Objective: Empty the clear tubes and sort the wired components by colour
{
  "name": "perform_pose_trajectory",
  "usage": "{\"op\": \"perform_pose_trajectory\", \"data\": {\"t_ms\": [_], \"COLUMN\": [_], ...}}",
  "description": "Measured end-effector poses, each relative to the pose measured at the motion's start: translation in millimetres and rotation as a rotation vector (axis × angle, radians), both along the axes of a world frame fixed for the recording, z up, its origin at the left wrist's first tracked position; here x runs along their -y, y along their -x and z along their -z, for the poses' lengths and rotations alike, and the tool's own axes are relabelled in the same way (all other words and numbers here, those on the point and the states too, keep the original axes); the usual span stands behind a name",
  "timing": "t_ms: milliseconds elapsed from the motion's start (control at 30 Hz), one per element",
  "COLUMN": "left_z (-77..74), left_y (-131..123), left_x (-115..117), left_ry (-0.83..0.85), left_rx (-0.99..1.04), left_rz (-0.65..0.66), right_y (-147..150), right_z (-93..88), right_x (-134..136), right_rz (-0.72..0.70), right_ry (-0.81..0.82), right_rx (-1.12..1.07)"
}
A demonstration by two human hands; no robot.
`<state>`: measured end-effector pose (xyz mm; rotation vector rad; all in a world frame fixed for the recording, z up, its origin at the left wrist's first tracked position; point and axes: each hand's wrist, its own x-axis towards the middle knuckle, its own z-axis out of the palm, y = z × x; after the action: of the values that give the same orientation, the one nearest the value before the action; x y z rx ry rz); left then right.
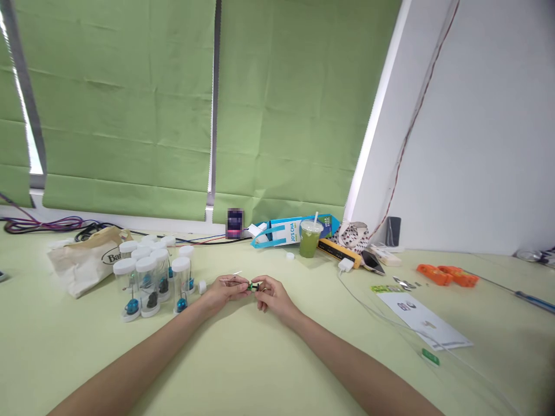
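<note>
Currently, small green-and-black piece (252, 287) sits between left hand (223, 292) and right hand (273, 296), over the counter (234, 364). Both grips narrow, fingertips pinching it. Likely light, stiff, maybe fragile; I'd hold it by opposite ends, gently.

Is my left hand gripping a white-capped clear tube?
No, your left hand holds a small green piece, and the clear tubes stand apart from it.

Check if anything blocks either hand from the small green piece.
Nothing visible does: the left hand and right hand both have fingertips on the small green piece. The small white cap and lidded tubes sit left of both hands; the drink cup is farther back.
</note>
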<state>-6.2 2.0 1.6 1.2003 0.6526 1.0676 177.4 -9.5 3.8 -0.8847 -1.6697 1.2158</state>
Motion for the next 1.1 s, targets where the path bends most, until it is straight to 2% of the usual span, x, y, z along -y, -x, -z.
{"op": "perform_pose_trajectory", "data": {"t_ms": [533,1100], "left_z": [-4.7,-4.6], "left_y": [-0.7,-0.5], "left_x": [3.8,3.2], "left_ry": [0.001,0.024], "left_rx": [0.027,0.033], "left_rz": [-0.011,-0.030], "right_y": [0.1,1.1], "right_z": [-2.1,4.2], "right_x": [2.9,-2.7], "right_rz": [-0.010,0.022], "right_ry": [0.014,0.004], "right_rx": [0.010,0.017]}}
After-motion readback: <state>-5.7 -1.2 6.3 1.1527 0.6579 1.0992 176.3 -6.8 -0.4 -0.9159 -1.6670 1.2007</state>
